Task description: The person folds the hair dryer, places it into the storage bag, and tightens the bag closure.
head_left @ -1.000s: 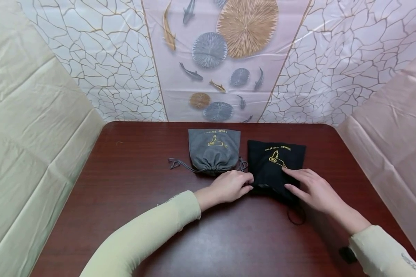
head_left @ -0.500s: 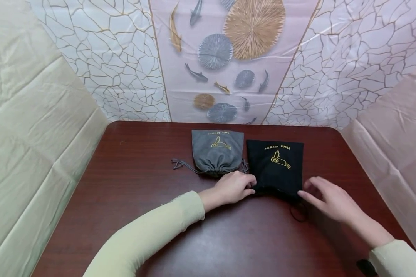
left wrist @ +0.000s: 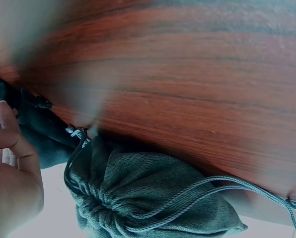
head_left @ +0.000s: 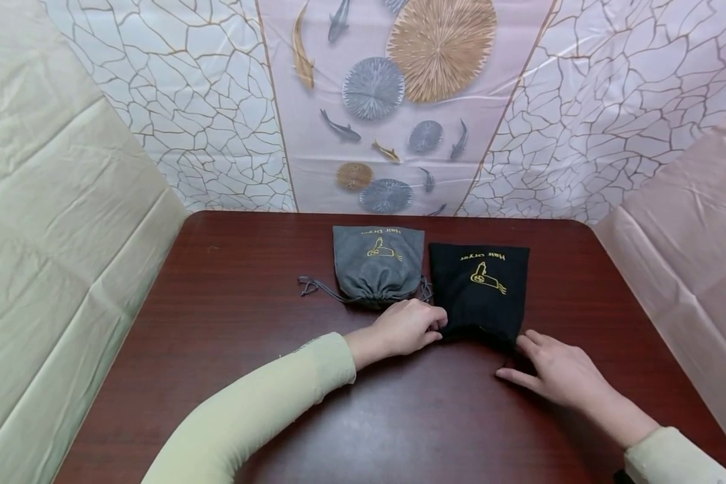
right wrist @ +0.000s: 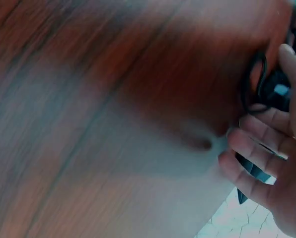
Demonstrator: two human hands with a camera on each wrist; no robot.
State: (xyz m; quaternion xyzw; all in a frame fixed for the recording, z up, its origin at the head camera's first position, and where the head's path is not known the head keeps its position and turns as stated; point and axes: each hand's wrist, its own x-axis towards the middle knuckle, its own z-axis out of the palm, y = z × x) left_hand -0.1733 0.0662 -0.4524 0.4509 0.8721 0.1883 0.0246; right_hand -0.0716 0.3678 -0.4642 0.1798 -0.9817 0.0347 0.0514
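A black drawstring bag (head_left: 480, 292) with gold "Hair Dryer" lettering and a dryer drawing lies on the table, its mouth toward me. My left hand (head_left: 404, 327) has its fingers curled at the near left corner of this bag and pinches the cloth. At the near right corner is my right hand (head_left: 559, 370), fingers loosely extended and thumb apart. In the right wrist view a black cord loop (right wrist: 248, 84) lies beside those fingers. Left of the black bag rests a grey drawstring bag (head_left: 380, 265), its mouth gathered tight.
The grey bag's cords (head_left: 317, 286) trail out to its left on the dark red-brown wooden table (head_left: 248, 255). Behind the table hangs a patterned cloth backdrop (head_left: 369, 134), with cream cloth (head_left: 54, 202) at the left side.
My right hand has come off the top of the black bag, moving right and then down to its near right corner. The bag's cloth lies flatter. My left hand has stayed in place.
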